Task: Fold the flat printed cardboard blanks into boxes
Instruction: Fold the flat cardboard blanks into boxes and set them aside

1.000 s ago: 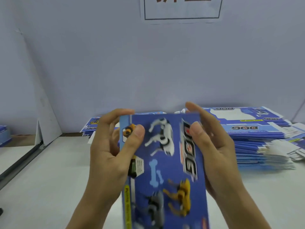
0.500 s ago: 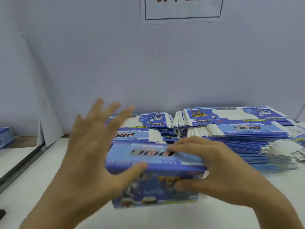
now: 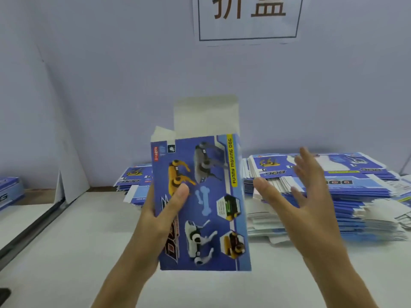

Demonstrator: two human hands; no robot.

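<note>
Box (image 3: 206,207): upright, long axis vertical, white flaps open at top.
Left hand (image 3: 162,210): grips its left edge, thumb on front.
Right hand (image 3: 295,196): spread, apart from box.

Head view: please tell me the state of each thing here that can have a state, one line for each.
Printed dog box: formed, held upright, top flaps still open.
Left hand: grips the box's left edge, thumb on the front.
Right hand: open, fingers spread, apart from the box.
Flat blanks: unfolded, stacked on the table.
</note>
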